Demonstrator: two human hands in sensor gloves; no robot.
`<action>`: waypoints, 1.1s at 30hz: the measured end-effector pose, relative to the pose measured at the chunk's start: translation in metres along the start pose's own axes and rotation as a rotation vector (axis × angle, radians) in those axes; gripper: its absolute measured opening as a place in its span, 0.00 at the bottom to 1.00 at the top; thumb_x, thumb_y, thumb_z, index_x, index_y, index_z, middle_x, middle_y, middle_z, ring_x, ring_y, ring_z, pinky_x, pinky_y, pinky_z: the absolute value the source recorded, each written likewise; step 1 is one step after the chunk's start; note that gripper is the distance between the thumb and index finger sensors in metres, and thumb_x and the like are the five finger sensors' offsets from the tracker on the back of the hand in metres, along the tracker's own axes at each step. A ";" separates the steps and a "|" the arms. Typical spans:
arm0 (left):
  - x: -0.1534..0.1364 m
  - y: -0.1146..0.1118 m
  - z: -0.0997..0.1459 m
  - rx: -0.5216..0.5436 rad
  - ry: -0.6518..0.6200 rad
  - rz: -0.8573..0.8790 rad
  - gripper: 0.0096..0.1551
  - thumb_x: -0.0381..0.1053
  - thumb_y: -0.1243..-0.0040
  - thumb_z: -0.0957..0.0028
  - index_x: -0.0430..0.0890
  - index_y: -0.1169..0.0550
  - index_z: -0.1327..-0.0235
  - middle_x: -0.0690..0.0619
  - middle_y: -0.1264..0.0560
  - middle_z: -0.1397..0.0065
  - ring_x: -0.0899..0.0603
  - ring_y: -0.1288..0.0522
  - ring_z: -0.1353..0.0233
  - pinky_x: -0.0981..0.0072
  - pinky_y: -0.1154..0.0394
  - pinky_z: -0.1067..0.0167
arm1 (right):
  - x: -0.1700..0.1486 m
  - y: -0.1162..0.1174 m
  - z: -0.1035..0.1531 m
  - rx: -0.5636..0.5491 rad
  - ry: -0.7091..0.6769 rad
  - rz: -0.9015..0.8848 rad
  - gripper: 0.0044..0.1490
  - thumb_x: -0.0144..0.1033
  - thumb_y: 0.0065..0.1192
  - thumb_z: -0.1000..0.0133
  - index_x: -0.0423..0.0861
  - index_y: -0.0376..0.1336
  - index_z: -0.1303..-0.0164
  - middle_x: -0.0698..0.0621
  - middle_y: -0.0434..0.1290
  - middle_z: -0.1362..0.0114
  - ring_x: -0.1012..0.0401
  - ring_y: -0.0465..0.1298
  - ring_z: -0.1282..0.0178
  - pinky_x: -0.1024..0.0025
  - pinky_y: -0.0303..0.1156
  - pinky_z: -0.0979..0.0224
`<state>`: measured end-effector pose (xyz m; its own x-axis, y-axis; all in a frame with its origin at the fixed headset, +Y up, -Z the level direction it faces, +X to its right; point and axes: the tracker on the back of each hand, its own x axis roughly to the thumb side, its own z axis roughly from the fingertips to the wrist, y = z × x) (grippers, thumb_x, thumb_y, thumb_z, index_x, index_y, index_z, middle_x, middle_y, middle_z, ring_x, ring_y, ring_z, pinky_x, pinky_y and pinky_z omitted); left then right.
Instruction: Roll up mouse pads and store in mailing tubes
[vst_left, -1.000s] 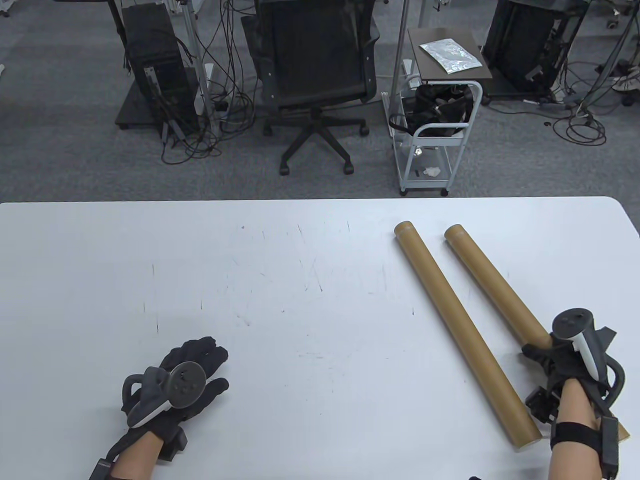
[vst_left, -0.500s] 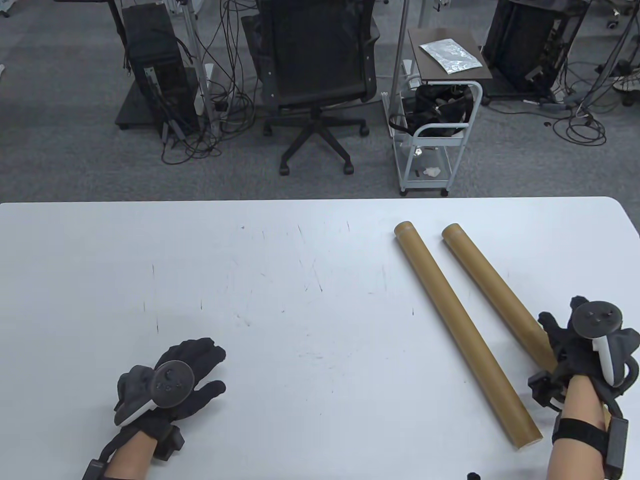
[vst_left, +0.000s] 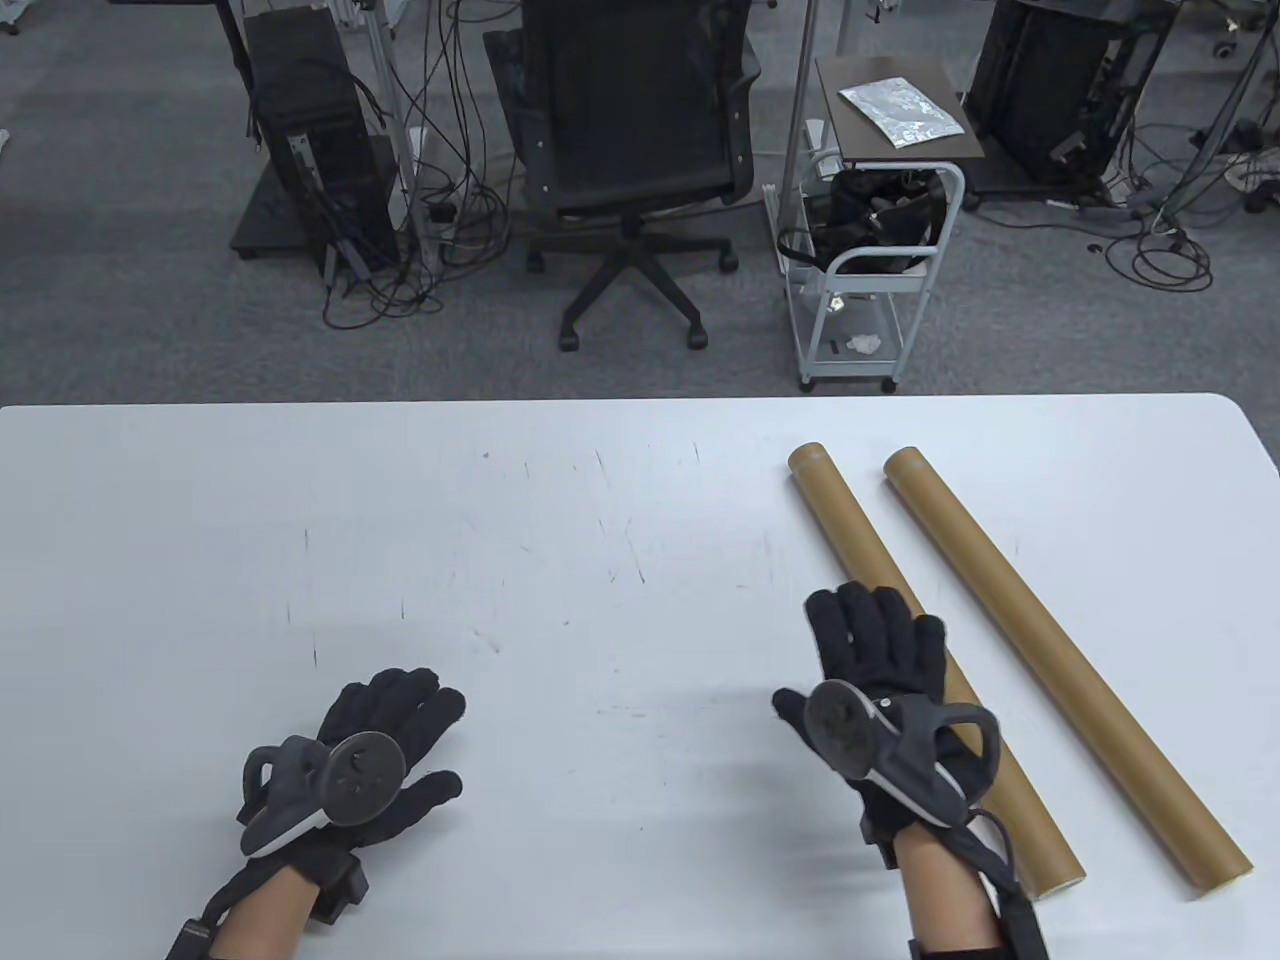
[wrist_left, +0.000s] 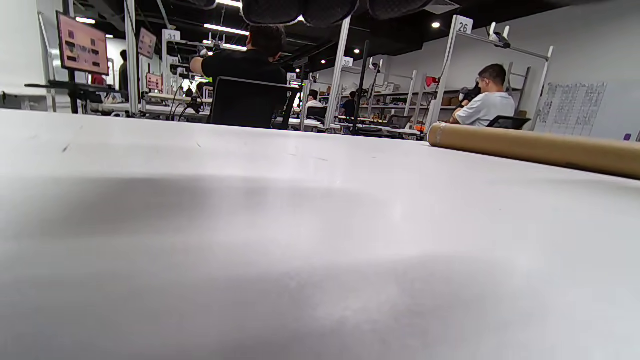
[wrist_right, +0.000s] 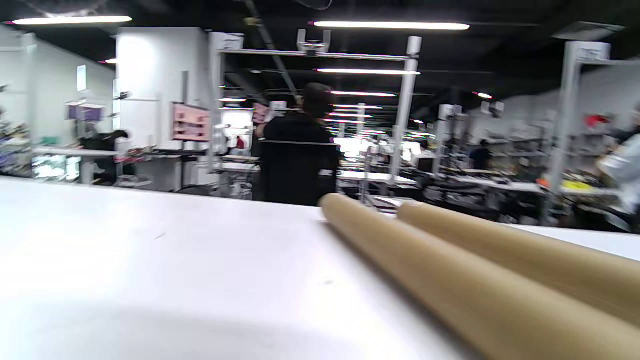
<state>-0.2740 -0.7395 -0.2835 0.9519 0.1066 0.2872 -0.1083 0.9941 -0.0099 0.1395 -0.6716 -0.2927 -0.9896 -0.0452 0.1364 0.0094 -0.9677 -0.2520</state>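
From the table view I see two brown mailing tubes lying side by side on the white table (vst_left: 600, 480), slanting from the upper middle of the frame down to the lower right. The left tube (vst_left: 860, 545) and the right tube (vst_left: 1060, 660) run near parallel with a strip of bare table between them. I see no mouse pad in any view.

My right hand (vst_left: 875, 680) is in the lower right of centre, fingers straight and spread flat, holding nothing; it overlaps the left tube's middle stretch, but I cannot tell from above whether it touches the tube or hangs over it. My left hand (vst_left: 385, 750) lies in the lower left, well apart from both tubes, fingers relaxed and loosely extended, empty.

The left wrist view gives what the overhead cannot: a low look across the table, with one tube (wrist_left: 535, 150) at the right edge of the frame and dark glove fingertips (wrist_left: 300, 7) along the top edge. It also shows people seated at benches in the background. The right wrist view is blurred; it shows both tubes close up, running from the centre to the lower right, the nearer one (wrist_right: 450, 290) in front of the farther one (wrist_right: 525, 250). My right hand's fingers do not appear there.

Beyond the table, the overhead view shows a black office chair (vst_left: 630, 130) and a small white cart (vst_left: 870, 260).
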 end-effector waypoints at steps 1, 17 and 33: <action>0.001 -0.001 0.000 -0.005 0.003 0.000 0.48 0.77 0.52 0.64 0.71 0.43 0.24 0.64 0.48 0.13 0.48 0.50 0.10 0.47 0.49 0.12 | 0.010 0.009 0.001 0.008 -0.024 0.023 0.58 0.68 0.45 0.54 0.55 0.36 0.17 0.49 0.37 0.11 0.45 0.37 0.13 0.41 0.36 0.16; 0.004 -0.010 -0.002 -0.036 0.026 -0.120 0.50 0.78 0.53 0.64 0.73 0.48 0.23 0.64 0.58 0.11 0.48 0.61 0.09 0.43 0.58 0.12 | 0.014 0.070 0.023 0.182 -0.107 0.236 0.58 0.67 0.45 0.55 0.58 0.31 0.19 0.53 0.31 0.12 0.48 0.31 0.14 0.42 0.32 0.17; 0.000 -0.019 -0.004 -0.042 0.059 -0.181 0.49 0.79 0.55 0.65 0.74 0.47 0.23 0.65 0.56 0.11 0.49 0.59 0.09 0.45 0.55 0.11 | 0.012 0.072 0.022 0.182 -0.091 0.245 0.56 0.65 0.46 0.54 0.58 0.32 0.20 0.53 0.32 0.13 0.48 0.33 0.14 0.44 0.34 0.16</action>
<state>-0.2706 -0.7581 -0.2874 0.9699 -0.0745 0.2317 0.0775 0.9970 -0.0036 0.1316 -0.7476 -0.2883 -0.9378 -0.2967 0.1800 0.2799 -0.9533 -0.1134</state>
